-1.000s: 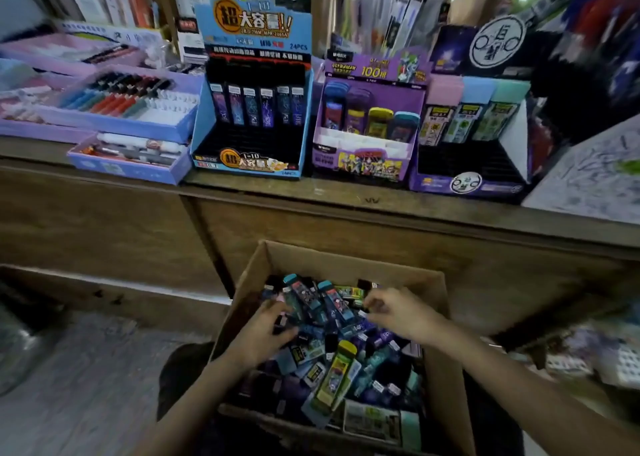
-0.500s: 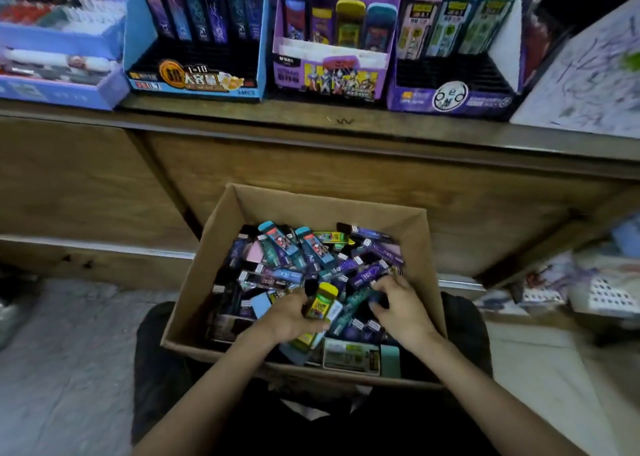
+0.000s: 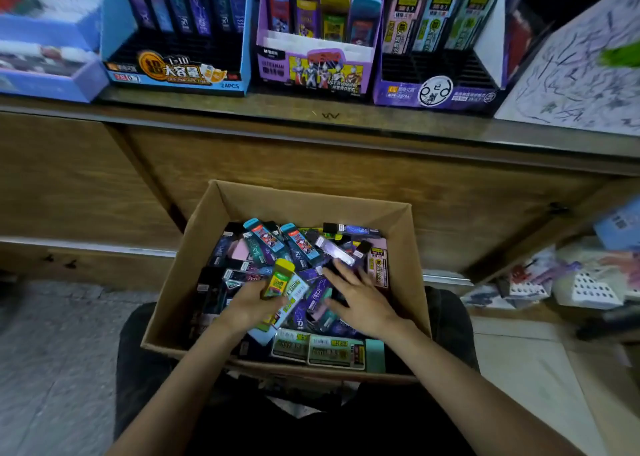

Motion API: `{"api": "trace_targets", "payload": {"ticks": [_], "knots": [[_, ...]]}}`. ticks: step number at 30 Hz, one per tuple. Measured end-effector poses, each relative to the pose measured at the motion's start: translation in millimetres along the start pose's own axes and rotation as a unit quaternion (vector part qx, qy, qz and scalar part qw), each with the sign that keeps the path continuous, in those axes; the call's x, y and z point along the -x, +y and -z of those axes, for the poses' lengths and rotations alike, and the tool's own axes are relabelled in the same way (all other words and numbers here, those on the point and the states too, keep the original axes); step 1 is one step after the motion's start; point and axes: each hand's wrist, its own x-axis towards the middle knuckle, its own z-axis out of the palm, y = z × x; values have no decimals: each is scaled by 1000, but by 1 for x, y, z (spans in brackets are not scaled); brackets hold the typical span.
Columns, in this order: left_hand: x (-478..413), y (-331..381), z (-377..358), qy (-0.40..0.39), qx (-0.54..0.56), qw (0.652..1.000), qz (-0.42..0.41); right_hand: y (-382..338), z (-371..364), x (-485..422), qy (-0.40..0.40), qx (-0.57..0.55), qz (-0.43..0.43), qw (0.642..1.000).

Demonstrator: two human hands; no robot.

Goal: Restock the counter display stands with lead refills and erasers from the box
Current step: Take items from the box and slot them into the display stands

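One pack is finally up out of the pile. The yellow-capped pack was lying loose among the rest a second ago, and now it's in the left hand, fingers curled round it and what looks like a couple of other packs underneath (hard to count). The right hand changed too: half a second back it was curled and digging, now it's spread flat with straight fingers resting on the stock, holding nothing as far as can be seen. Both hands are low centre of the frame, inside the cardboard box, which is heaped full.

Nothing has gone up yet. The counter runs across the top of the frame. On it, the Ultraman stand at top centre has a yellow-capped one in its back row with open slots in front — probably where this one belongs. The blue stand to its left shows bare front rows too. So it reads as picking not quite done, with placing next.
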Motion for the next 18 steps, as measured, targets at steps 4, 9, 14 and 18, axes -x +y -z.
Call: {"api": "trace_targets", "payload": {"ticks": [4,9,14,18], "knots": [[-5,1,6,101,72,992,-10,0,-3,6,-12,-8,25,1000],[-11,13,8,104,94,989,-49,-6,11,3,122,-249,5,961],[-17,19,-1,20,27,998,-58,-12,19,-3,195,-458,-107,860],[-17,20,-9,-18,-42,997,-58,-13,14,-6,235,-505,-200,806]]}}
